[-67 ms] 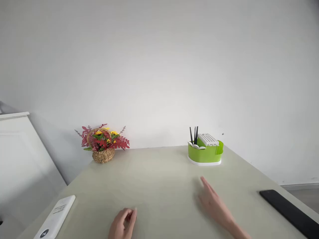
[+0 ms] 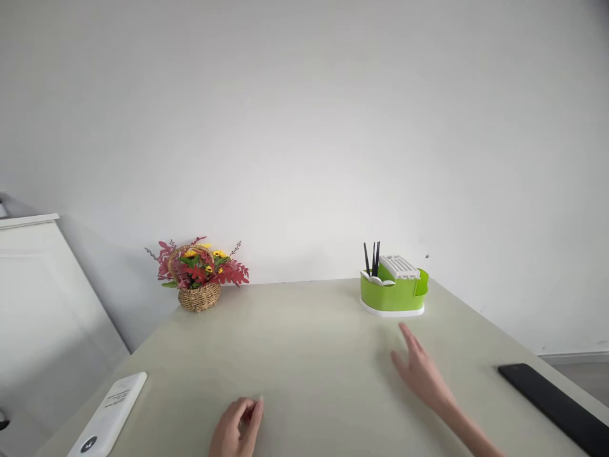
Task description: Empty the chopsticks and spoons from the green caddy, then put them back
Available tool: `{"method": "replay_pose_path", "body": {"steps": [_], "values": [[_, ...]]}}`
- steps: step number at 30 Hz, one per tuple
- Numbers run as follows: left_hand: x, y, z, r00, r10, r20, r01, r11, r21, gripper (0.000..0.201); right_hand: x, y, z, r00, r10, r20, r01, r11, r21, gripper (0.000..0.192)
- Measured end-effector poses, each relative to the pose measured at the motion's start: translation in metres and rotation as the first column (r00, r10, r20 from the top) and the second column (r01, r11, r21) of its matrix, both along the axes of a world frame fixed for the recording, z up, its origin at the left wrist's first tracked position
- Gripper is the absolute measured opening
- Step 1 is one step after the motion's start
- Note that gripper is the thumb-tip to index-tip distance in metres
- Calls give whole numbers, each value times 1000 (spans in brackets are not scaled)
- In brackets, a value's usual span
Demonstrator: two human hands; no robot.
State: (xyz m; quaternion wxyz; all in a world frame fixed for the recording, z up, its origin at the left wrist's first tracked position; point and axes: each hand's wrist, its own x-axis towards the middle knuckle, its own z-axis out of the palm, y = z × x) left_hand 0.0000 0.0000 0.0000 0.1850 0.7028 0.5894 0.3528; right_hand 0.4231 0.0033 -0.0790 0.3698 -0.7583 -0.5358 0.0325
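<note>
My right hand (image 2: 421, 371) stretches forward over the pale table (image 2: 304, 343), fingers extended and apart, holding nothing. It is a short way in front of a green holder (image 2: 392, 293) on a white base, which carries black sticks, white spoons and a white ribbed insert. My left hand (image 2: 235, 428) rests on the table near the front edge with its fingers loosely curled and nothing visible in it.
A wicker basket of red and yellow flowers (image 2: 198, 274) stands at the back left by the wall. A white flat device (image 2: 109, 416) lies at the front left edge. A black flat object (image 2: 556, 406) lies at the front right edge. A white panel (image 2: 42, 304) leans at the left.
My right hand has moved forward and to the right, closer to the green holder. My left hand has stayed in place.
</note>
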Motion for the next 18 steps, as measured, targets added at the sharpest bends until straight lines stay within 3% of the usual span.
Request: {"method": "replay_pose_path", "body": {"steps": [3, 7, 12, 18], "values": [[0, 1, -2, 1000, 4, 0, -4, 1000, -1, 56, 46, 29, 24, 986, -169, -10, 169, 986, 6, 85], [-1, 2, -5, 1000, 10, -5, -10, 1000, 8, 55, 95, 59, 41, 978, -208, -29, 207, 978, -14, 90], [-4, 3, -9, 999, -14, -34, 14, 1000, 5, 53, 122, 83, 30, 984, -165, -61, 158, 982, -98, 88], [-5, 6, -14, 999, -34, -19, 34, 999, 6, 50, 111, 76, 10, 992, -123, -39, 118, 987, -107, 87]]}}
